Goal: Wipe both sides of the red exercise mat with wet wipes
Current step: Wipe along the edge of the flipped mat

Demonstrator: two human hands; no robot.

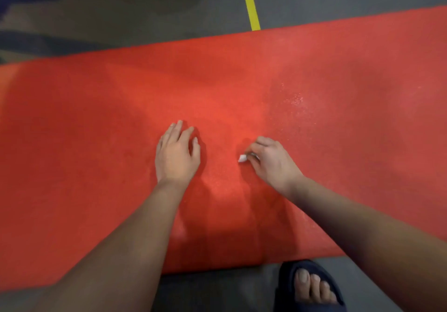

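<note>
Right grip (271,164) curls tight around a small white wet wipe (242,158), with just a corner poking out by my thumb, and presses it onto the mat. Left grip (177,154) lies flat just beside it, fingers straight and spread, palm down, holding nothing. I reckon it's there to pin the mat so it doesn't creep while I scrub.

Biggest first: the red exercise mat (314,69) lies flat on the floor, running left to right and filling most of my view, one face up. Both grips are near its middle, on my side of it. Right of the wipe there's a speckled, glistening patch (295,98) that I take for moisture, so that stretch looks wiped. The duller left part probably needs doing. The underside is out of sight, so I judge I'm no further than halfway.

Grey floor (121,16) shows beyond the mat and at my feet. Yellow tape lines (251,4) cross it, one ending at the mat's far edge. My foot in a dark sandal (287,277) stands just off the near edge, close enough for an easy reach.

The wipe is wadded small, which is good for pressure but covers little per stroke. No brand, label or writing is readable anywhere.
</note>
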